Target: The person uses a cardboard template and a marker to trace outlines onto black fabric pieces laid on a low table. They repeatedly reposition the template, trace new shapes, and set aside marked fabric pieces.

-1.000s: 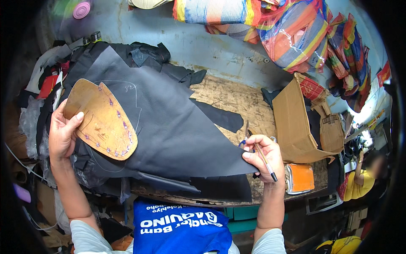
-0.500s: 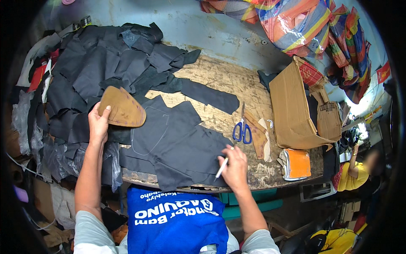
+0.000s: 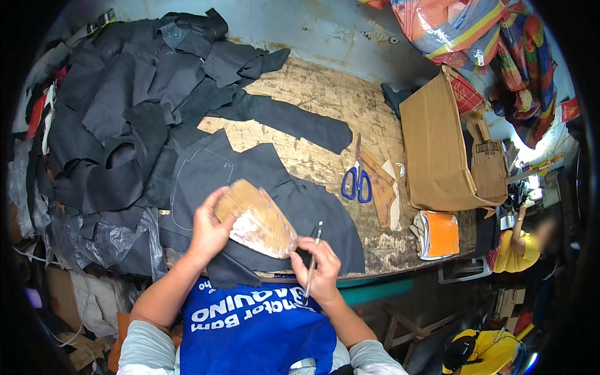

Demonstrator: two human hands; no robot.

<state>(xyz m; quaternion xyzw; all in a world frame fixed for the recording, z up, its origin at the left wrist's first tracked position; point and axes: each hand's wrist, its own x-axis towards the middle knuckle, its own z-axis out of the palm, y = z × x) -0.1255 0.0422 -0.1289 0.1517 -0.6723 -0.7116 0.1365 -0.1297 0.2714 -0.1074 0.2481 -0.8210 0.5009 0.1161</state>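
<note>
Tan template (image 3: 256, 219), left hand (image 3: 210, 230) with fingers closed on it, right hand (image 3: 322, 267) curled round a pen (image 3: 319, 234), black leather (image 3: 256, 161) beneath

Both arms bend at the elbows, which lie short of the near edge of the tabletop (image 3: 384, 257). The bare left forearm (image 3: 167, 286) slants inward, its grip (image 3: 211, 230) over the tabletop just past that edge, thumb (image 3: 227, 223) bent and set apart from the curled fingers. The right forearm (image 3: 348, 319) also angles inward. The right grip (image 3: 322, 265) hovers at the near edge, closed in a pinch, thumb (image 3: 299, 265) opposite the bent forefinger, nearer the person than the left.
</note>
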